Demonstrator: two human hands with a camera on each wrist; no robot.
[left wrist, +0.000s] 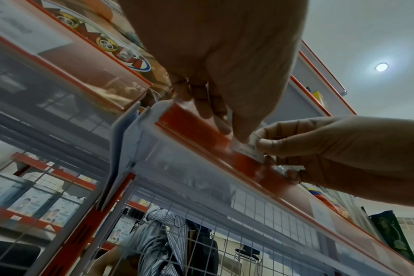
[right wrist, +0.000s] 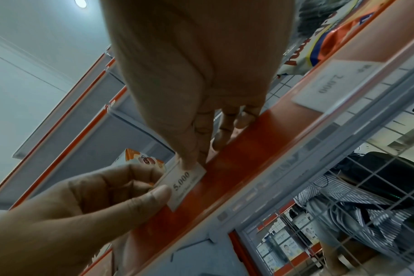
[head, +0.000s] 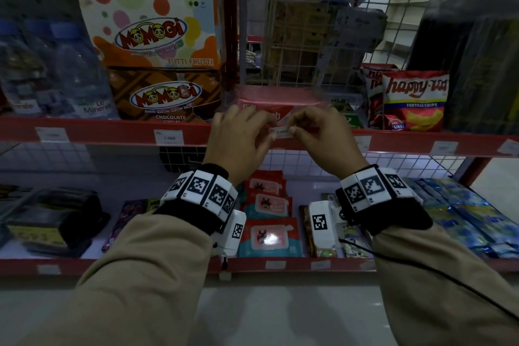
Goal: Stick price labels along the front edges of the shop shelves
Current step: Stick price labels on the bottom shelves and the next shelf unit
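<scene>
White label (right wrist: 186, 184), "5.000" in right-wrist view only

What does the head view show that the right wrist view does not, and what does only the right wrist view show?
Only the head view shows the two Momogi boxes stacked and the wipes packs on the lower shelf. Only the right wrist view lets the price label be read: 5.000. Both show the left hand and right hand holding that label at the red shelf edge.
</scene>
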